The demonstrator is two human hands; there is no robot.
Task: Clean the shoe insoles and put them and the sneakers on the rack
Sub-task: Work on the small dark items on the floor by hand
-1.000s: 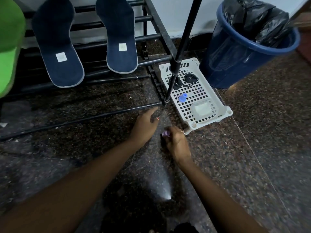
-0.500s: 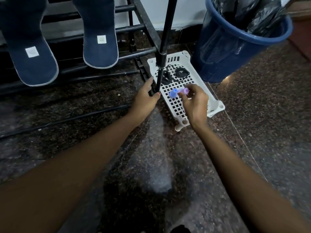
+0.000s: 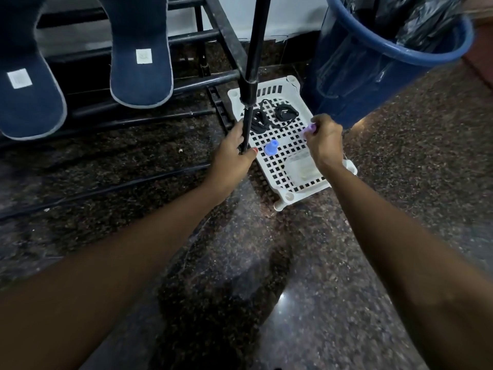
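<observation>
No word, brand or number can be read anywhere in the view. The only markings are two small white square labels, one [image 3: 19, 78] on the dark blue insole at the left edge [image 3: 29, 108] and one [image 3: 144, 56] on the dark blue insole beside it [image 3: 141, 81], each set near the insole's lower end. Both labels carry faint grey print that is too small and blurred to make out.
</observation>
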